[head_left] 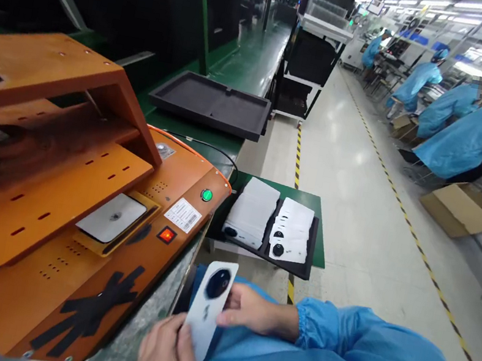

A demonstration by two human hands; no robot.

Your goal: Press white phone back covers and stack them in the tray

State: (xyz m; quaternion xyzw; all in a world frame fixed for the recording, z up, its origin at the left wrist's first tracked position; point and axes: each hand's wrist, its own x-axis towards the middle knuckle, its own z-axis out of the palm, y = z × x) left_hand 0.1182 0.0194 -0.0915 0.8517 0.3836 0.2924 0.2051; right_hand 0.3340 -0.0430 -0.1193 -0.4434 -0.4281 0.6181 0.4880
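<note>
One white phone back cover is being held btwn both hands, just R of the orange press, tilted, w/ its round blk camera module facing up at the far end. L hand is gripping the near end, thumb lying along the edge; R hand is pinching the opp. long edge, thumb on the face. Both grips narrow, holding this cover.

In press: pale panel is lying on a fixture, partly under the slotted plate. On press front, green btn & red switch are glowing; blk tape strips are crossing nearer by.

R of press, beyond the hands: blk tray is carrying 2 stacks, L stack & fanned R stack, approx. same covers. Behind press: another blk tray is resting on the green bench. Far R of press: co-workers in blue gowns are leaning twd benches; cardboard box is sitting nr them.
</note>
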